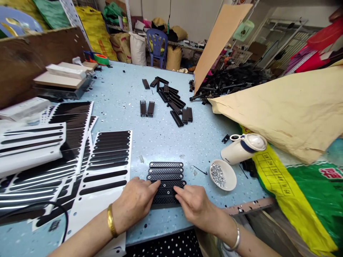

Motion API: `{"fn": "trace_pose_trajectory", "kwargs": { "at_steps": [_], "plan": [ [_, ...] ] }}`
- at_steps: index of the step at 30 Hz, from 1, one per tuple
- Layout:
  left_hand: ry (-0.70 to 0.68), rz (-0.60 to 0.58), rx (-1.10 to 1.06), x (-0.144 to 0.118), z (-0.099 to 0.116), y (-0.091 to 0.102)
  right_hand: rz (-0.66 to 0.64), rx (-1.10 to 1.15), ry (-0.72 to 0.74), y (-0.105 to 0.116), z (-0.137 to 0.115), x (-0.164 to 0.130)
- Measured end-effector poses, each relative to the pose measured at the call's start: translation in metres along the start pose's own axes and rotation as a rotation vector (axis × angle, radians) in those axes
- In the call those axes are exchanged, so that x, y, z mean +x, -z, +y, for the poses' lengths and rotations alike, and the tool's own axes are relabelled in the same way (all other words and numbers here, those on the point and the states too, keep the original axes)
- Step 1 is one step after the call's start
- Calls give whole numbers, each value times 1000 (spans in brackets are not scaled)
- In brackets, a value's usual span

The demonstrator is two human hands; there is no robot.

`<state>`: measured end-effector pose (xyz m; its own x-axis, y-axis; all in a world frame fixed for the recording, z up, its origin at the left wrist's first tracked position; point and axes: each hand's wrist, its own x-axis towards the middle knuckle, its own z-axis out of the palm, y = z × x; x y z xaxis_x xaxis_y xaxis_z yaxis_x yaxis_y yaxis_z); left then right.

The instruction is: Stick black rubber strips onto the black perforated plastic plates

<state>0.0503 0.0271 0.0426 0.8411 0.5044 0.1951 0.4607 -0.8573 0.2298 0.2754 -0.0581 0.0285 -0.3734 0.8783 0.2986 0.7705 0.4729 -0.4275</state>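
Note:
Several black textured plastic strips lie side by side in a row at the near edge of the light blue table. My left hand rests on the nearer strips, its fingertips pressing on one. From the right, my right hand touches the same strips with its fingers spread flat. Neither hand lifts anything. White backing sheets with black strip-shaped stickers lie just left of my left hand.
A small white dish of tiny silver screws and a white cup on its side sit to the right. More black ribbed parts lie mid-table. Tan paper, bags and a heap of black parts crowd the right side. Boxes stand at far left.

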Motion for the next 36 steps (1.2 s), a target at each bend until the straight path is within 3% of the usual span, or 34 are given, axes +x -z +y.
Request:
{"fn": "trace_pose_trajectory", "kwargs": {
  "at_steps": [5, 14, 20, 29, 36],
  "plan": [
    [5, -23, -63, -9, 6, 2, -147, -115, 52, 3, -13, 9],
    [108, 182, -250, -36, 0, 3, -288, -202, 76, 4, -8, 3],
    [11, 77, -36, -39, 4, -2, -374, -292, 159, 12, -7, -1],
    [-18, 87, 6, -47, 3, -23, -328, -385, 111, 23, 17, -37],
    [-68, 66, 35, -40, 5, -17, -379, -402, 117, 27, 9, -31]
  ]
}}
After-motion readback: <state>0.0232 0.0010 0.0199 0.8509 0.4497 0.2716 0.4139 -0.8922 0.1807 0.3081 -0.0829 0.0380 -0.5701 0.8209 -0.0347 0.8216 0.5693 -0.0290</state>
